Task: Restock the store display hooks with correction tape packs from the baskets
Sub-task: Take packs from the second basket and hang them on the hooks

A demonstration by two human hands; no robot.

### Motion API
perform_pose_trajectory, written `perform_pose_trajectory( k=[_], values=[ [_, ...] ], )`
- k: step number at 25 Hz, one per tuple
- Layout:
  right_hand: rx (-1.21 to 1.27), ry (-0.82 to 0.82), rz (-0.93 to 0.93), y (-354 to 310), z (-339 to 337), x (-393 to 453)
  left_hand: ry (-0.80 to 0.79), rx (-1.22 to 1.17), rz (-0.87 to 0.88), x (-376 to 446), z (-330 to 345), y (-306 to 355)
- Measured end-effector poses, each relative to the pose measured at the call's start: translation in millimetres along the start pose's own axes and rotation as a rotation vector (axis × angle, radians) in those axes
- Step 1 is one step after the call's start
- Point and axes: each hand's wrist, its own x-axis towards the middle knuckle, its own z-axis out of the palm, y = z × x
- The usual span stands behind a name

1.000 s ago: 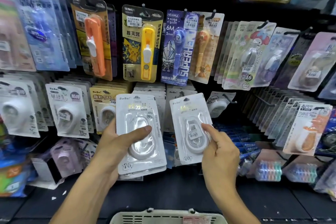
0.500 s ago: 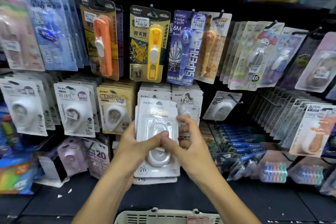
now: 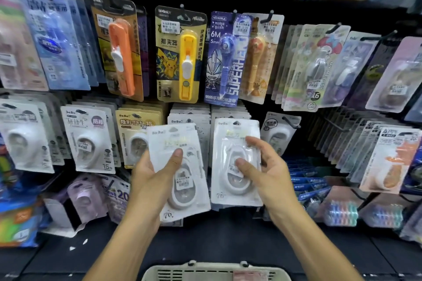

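Though blurred, white packs [image 3: 236, 162] (seemingly blistered).

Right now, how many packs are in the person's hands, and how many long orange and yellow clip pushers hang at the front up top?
White correction tape packs in hand: at least 2, left hand, right hand
Orange pusher: 1
Yellow pusher: 1
Total: 4

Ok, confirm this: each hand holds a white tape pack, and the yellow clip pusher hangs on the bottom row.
One error: the yellow clip pusher hangs on the upper row, not the bottom. The head view shows it. The left hand and right hand do each hold a white tape pack.
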Motion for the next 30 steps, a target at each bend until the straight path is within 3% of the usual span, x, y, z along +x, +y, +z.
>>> perform_pose_trajectory(
  k=[5, 8, 9, 12, 17, 20, 27, 30],
  values=[
    [-0.242, -0.082, 0.053, 4, -4, 28, 0.063, 0.013, 0.041, 4, -9, 3],
    [-0.697, -0.020, -0.096, 1, 3, 28, -0.004, 0.064, 0.095, 0, 3, -3],
    [-0.666, -0.056, -0.164, 2, 8, 20, -0.042, 0.093, 0.098, 0, 7, -4],
    [-0.225, -0.304, -0.097, 10, 26, -12, -0.237, 0.332, 0.080, 0, 15, -4],
    [0.093, -0.090, -0.002, 16, 10, 6, -0.220, 0.588, 0.236, 2, 13, -4],
    [0.031, -0.045, 0.018, 10, -3, 15, -0.174, 0.604, 0.216, 4, 7, -8],
    [-0.012, -0.170, -0.049, -6, -8, 23, -0.154, 0.661, 0.263, 4, 11, -9],
    [-0.199, -0.101, -0.014, -6, 4, 36, -0.145, 0.685, 0.247, 5, 5, -12]
  ],
)
